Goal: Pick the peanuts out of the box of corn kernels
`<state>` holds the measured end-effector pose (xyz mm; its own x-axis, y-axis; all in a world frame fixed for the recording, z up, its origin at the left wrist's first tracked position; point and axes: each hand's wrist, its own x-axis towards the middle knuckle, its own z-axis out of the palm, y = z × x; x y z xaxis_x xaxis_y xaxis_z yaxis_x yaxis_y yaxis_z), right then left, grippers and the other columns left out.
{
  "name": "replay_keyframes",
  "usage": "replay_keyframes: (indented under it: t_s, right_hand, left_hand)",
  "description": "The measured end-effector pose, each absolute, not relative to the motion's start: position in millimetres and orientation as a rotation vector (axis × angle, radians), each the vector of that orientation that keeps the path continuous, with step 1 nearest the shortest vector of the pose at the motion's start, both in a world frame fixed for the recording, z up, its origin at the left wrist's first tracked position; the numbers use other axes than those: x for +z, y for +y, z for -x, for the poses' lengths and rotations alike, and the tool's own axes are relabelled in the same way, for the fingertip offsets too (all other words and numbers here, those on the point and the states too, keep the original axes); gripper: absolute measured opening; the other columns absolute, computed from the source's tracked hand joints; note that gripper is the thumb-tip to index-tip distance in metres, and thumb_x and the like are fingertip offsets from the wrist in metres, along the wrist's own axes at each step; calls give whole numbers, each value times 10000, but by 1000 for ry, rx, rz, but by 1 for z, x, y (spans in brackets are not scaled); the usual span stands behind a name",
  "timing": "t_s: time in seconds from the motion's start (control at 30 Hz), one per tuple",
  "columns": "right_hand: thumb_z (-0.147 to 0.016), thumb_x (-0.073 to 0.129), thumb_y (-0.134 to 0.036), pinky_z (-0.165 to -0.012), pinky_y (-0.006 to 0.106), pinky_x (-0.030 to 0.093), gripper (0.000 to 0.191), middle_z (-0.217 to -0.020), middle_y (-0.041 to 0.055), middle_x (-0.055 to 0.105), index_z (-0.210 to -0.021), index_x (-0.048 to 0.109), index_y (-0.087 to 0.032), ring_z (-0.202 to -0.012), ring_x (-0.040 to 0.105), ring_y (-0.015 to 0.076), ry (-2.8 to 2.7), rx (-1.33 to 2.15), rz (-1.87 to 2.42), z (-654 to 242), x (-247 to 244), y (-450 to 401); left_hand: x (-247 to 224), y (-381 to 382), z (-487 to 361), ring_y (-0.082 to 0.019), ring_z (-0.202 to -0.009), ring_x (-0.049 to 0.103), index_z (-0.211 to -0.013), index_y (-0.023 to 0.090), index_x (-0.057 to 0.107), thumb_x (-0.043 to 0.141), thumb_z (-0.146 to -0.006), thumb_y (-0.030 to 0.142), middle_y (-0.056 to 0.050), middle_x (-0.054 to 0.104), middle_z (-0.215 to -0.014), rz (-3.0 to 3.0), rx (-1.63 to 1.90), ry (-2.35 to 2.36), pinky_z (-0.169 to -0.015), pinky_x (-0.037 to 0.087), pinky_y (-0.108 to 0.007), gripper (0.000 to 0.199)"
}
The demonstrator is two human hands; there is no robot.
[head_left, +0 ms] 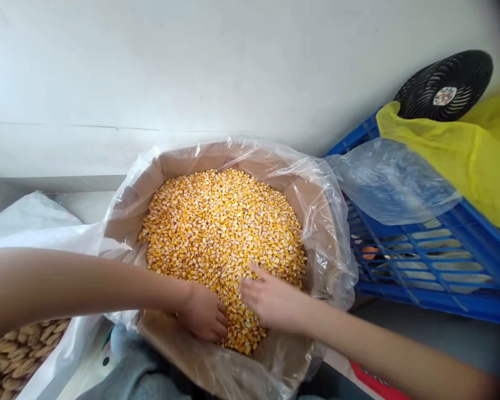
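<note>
A heap of dried corn kernels, yellow and pale, fills a cardboard box lined with a clear plastic bag. My left hand reaches in from the left and lies against the kernels near the box's front wall. Its fingers are loosely bent and slightly apart, with the tips partly hidden in the corn. Opposite it, my right hand comes from the right, fingers stretched and a little spread on the slope of the heap. A narrow channel of kernels runs between the hands. No grip on anything shows in either hand.
A blue plastic crate stands to the right, with a clear plastic sheet, a yellow cloth and a black slotted basket on it. A white sack of peanuts is at lower left. Behind rises a white wall.
</note>
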<state>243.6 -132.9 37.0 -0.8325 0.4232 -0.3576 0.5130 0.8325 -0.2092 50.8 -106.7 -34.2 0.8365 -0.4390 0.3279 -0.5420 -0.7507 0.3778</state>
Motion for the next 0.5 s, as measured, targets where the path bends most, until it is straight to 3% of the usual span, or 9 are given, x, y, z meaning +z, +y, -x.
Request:
replay_keyframes:
  t_s: [0.17, 0.3, 0.5]
  right_hand:
    - [-784, 416, -288, -980, 469, 268, 425, -1218, 109, 462, -1152, 474, -83, -1147, 376, 223, 2630, -453, -564, -228, -14, -181]
    - [-783, 419, -328, -944, 525, 280, 414, -1251, 81, 427, -1163, 474, -173, -1191, 310, 256, 2455, -271, -471, -214, -40, -171]
    - [-765, 463, -359, -959, 593, 179, 352, -1121, 82, 524, -1086, 531, -231, -1155, 341, 287, 2453, -117, -634, -213, -42, -145]
  left_hand:
    - [-50, -113, -48, -130, -876, 522, -645, 244, 600, 526, -681, 148, -8, 607, -856, -2689, 223, -682, -772, 402, -252, 126]
    - [-53, -111, -43, -133, -956, 489, -708, 278, 599, 515, -715, 177, 16, 585, -976, -2761, 249, -606, -807, 394, -274, 131]
    - [-59, -89, -46, -151, -910, 497, -768, 264, 612, 490, -734, 169, -3, 579, -975, -2901, 257, -613, -852, 374, -303, 159]
